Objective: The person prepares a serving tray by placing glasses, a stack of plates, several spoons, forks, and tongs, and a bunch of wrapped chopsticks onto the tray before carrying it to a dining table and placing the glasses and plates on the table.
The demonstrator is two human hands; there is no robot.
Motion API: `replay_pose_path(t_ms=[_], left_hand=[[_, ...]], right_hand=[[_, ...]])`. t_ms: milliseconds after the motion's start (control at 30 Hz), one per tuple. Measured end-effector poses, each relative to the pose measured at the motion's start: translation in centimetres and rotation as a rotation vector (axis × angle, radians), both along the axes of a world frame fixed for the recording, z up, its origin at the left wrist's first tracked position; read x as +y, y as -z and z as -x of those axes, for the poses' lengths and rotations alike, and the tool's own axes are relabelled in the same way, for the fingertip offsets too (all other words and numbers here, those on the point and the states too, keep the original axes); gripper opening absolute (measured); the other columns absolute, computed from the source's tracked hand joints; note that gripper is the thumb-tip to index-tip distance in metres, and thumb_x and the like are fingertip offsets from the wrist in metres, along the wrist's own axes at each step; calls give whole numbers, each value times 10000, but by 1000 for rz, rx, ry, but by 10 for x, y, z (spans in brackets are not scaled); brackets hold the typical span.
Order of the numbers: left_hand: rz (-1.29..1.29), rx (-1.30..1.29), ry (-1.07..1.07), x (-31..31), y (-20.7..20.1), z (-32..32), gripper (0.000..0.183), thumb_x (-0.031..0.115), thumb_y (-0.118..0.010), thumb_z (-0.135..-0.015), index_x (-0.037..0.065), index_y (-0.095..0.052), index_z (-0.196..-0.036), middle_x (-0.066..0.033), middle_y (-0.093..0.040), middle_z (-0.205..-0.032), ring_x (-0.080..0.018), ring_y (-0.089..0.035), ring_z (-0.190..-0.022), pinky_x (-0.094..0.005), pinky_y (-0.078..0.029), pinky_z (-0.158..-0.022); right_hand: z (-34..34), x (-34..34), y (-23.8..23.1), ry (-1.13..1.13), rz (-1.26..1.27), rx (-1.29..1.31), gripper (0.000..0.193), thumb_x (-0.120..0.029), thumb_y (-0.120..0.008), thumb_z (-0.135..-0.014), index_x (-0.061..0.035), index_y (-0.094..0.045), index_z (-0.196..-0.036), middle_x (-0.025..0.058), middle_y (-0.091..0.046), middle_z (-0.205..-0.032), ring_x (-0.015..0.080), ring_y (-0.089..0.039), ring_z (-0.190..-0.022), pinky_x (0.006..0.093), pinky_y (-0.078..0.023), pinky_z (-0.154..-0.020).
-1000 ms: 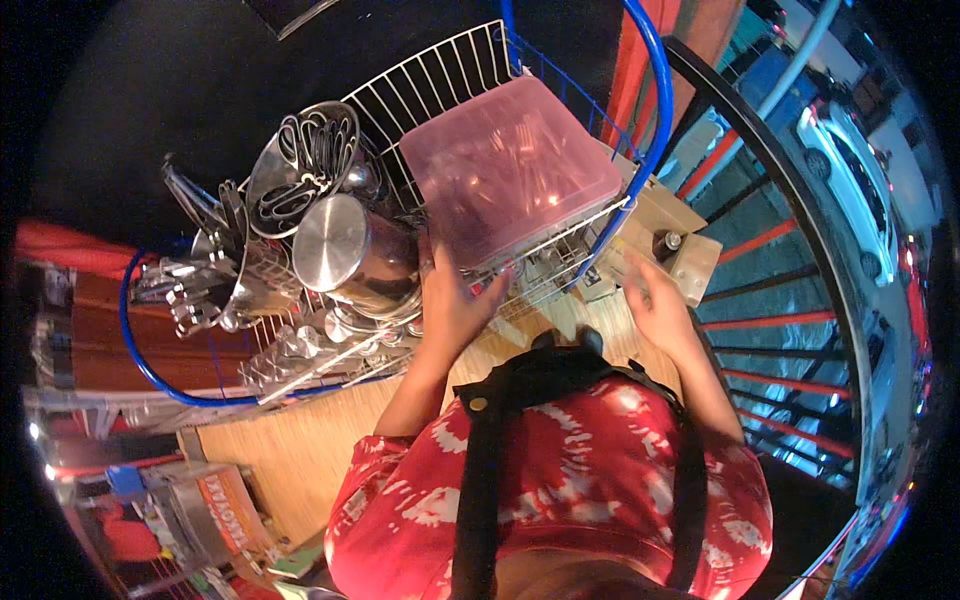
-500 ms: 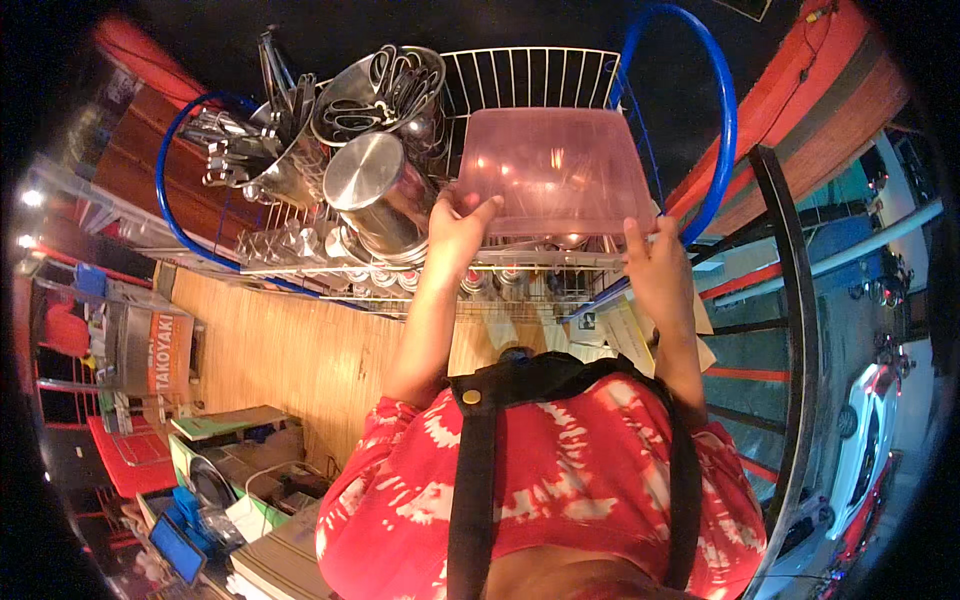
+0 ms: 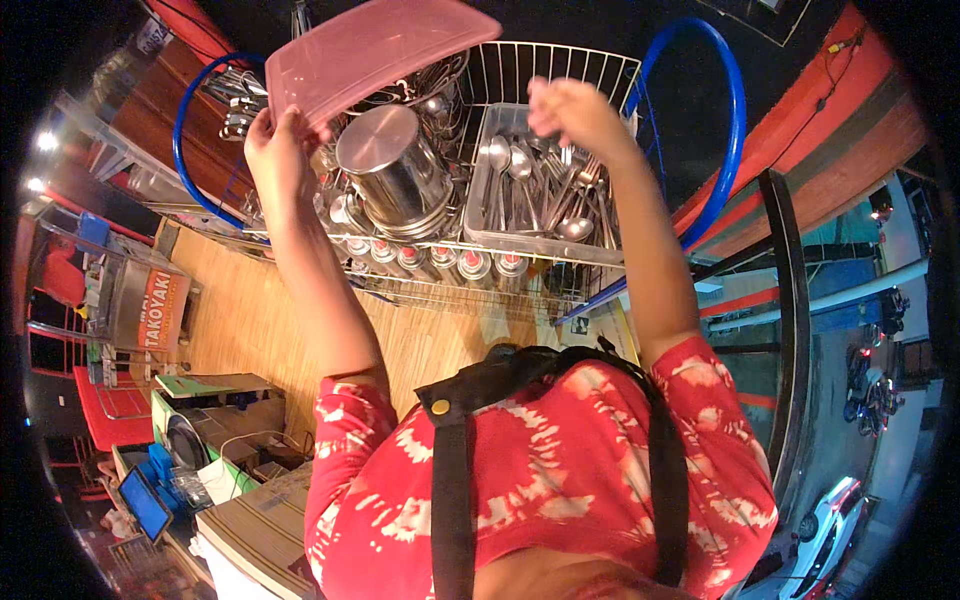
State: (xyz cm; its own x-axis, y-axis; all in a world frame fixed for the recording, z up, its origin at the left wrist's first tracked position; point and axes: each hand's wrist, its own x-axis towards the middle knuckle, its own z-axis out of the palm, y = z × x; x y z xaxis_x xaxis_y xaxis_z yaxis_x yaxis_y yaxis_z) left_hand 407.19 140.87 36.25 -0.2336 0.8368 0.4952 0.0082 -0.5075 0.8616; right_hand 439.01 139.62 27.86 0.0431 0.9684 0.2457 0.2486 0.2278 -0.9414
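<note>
My left hand (image 3: 282, 155) grips the near left corner of a translucent pink plastic lid (image 3: 365, 55), raised and tilted over the left side of a wire rack. Slightly blurred, my right hand (image 3: 580, 118) hovers with loosely bent fingers above a clear plastic container (image 3: 480, 190), apparently holding nothing. Metal spoons (image 3: 520, 165) and forks lie in that uncovered container, partly hidden by my right hand and forearm. Between my arms an upside-down steel pot (image 3: 390, 160) stands on the rack, and the lid covers part of the dark-handled utensils behind it.
The white wire rack (image 3: 520, 60) has curved blue handles (image 3: 735, 120) at both ends. Below its shelf stand several canisters with red tops (image 3: 473, 262). A black metal railing (image 3: 790, 300) runs along the right. Cardboard boxes (image 3: 255, 530) lie at the lower left.
The pink lid has come off the cutlery container and moved left and up in my left hand. My right hand has let go of it and moved over the cutlery.
</note>
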Motion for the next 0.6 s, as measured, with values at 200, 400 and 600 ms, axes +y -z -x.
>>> replay_pose_path(t_ms=[200,400,600], left_hand=[[106,188,-126,64,22,19,331,95,-589,-832,-97,-481,-1079,-182,-606,-884,-248,-637,-694,-335,-547,-569],[132,499,-425,61,23,15,564,343,-721,-722,-79,-555,-1058,-206,-630,-999,-261,-630,-890,-332,-475,-796],[161,445,-347,53,28,3,678,400,-718,-724,-95,-512,-1140,-221,-608,-1050,-275,-610,-950,-338,-456,-846]], right_hand=[[47,26,105,-8,265,-983,614,-594,-661,-693,-4,-677,-861,156,-676,-843,271,-664,-772,381,-516,-719],[71,34,89,58,313,-990,513,-478,-698,-714,8,-669,-875,181,-661,-933,332,-646,-857,432,-513,-730],[74,55,93,-6,368,-811,470,-405,-640,-776,47,-645,-905,239,-641,-930,379,-629,-872,438,-497,-769]])
